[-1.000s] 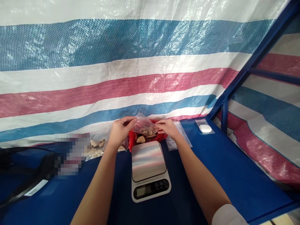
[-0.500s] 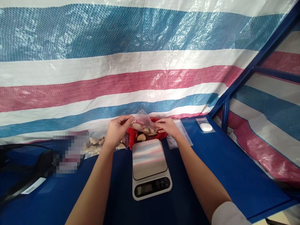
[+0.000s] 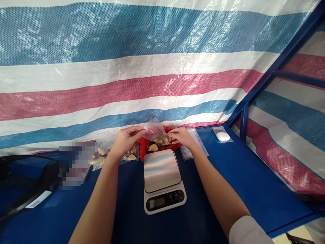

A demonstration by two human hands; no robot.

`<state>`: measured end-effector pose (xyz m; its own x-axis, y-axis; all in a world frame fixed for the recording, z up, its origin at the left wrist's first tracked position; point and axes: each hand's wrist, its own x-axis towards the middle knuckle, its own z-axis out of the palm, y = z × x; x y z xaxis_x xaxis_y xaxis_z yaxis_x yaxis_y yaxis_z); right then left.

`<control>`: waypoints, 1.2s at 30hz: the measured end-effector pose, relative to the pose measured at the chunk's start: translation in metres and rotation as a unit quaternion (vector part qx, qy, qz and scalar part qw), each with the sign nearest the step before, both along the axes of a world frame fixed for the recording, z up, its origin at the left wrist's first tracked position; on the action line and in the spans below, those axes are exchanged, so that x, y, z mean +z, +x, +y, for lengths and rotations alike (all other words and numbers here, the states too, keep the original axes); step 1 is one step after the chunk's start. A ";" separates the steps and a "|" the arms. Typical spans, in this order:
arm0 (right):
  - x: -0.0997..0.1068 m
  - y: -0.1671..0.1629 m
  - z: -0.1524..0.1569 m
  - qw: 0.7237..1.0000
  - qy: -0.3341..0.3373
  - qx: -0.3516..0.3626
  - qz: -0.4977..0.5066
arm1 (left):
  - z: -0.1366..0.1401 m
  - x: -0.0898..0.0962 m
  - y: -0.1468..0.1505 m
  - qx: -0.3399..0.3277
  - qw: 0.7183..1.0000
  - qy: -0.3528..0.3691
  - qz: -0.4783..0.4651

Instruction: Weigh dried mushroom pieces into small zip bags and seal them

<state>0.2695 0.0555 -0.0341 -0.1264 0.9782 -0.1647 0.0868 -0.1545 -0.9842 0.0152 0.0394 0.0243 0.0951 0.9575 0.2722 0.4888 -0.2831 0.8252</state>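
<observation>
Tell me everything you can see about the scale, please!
The scale has a white, plastic-looking body and a shiny, metal-looking plate with rounded corners, mirroring pale stripes. A black strip along its near edge holds a grey display, with no digits I can make out, and three round buttons. It lies flat on the blue table, just in front of the red bag. Neither the left hand nor the right hand touches it.
</observation>
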 end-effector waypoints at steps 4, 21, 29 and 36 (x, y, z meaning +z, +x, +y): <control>0.002 -0.001 -0.002 1.000 0.010 -0.005 -0.004 | 0.000 -0.001 -0.002 0.011 1.000 0.000 0.003; 0.012 -0.007 -0.007 0.998 0.039 0.037 0.029 | 0.000 -0.004 0.006 0.062 0.991 0.023 -0.113; 0.004 -0.012 -0.006 0.998 0.006 0.054 0.006 | -0.001 -0.008 0.007 0.019 0.996 0.004 -0.086; -0.005 -0.009 -0.003 0.998 0.019 0.059 0.014 | -0.002 -0.008 0.012 0.043 0.994 0.017 -0.098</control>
